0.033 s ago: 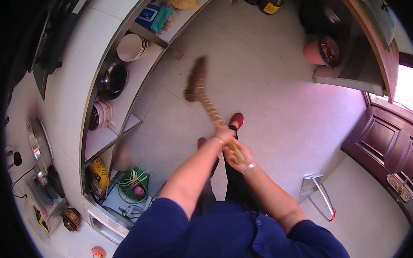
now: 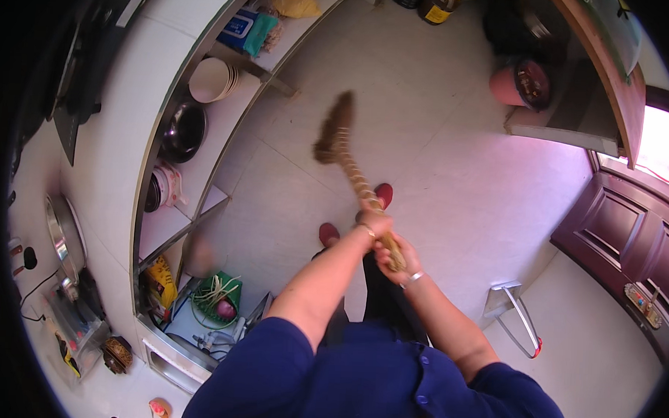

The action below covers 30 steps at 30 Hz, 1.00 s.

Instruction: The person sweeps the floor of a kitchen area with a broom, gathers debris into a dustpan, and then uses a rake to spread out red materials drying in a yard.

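Note:
A straw broom (image 2: 348, 165) with a bound handle slants up from both hands; its brush head (image 2: 331, 131) is over the pale tiled floor (image 2: 453, 184). My left hand (image 2: 374, 224) grips the handle higher up, a bracelet on the wrist. Just below it, my right hand (image 2: 393, 257) closes on the handle's end, also with a wrist bangle. Both arms come out of blue sleeves. Two red shoes (image 2: 384, 193) (image 2: 328, 233) show beneath the hands.
Open shelves under a white counter (image 2: 108, 149) on the left hold stacked bowls (image 2: 210, 79), a dark pot (image 2: 182, 130) and a rice cooker (image 2: 162, 188). A green basket (image 2: 217, 297) sits low left. A pink bucket (image 2: 519, 83), metal stool (image 2: 519, 315) and brown door (image 2: 628, 234) stand right.

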Available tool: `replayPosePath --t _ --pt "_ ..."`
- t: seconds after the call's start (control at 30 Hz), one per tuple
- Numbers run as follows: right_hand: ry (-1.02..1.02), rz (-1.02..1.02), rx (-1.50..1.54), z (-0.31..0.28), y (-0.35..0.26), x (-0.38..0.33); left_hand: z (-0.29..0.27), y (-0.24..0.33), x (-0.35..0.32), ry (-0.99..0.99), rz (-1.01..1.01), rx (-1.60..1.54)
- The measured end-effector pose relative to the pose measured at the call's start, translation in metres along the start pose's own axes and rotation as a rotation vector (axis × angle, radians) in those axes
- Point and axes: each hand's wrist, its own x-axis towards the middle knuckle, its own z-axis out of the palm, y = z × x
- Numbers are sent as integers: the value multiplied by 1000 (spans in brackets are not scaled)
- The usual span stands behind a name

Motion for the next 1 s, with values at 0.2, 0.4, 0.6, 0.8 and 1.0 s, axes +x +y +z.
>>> replayPosePath --t 0.2,0.4,0.6,0.8,1.0 --pt "10 -203 -136 56 -43 -79 43 96 -33 -223 46 117" --pt "-133 -50 -331 159 -95 27 -46 162 66 110 253 -211" --pt "-192 102 -117 251 -140 175 -155 238 195 38 13 -122" --pt "55 -186 125 196 -106 39 -41 235 98 -313 -60 365" --pt "33 -272 18 259 -96 16 -64 259 84 -338 155 147"
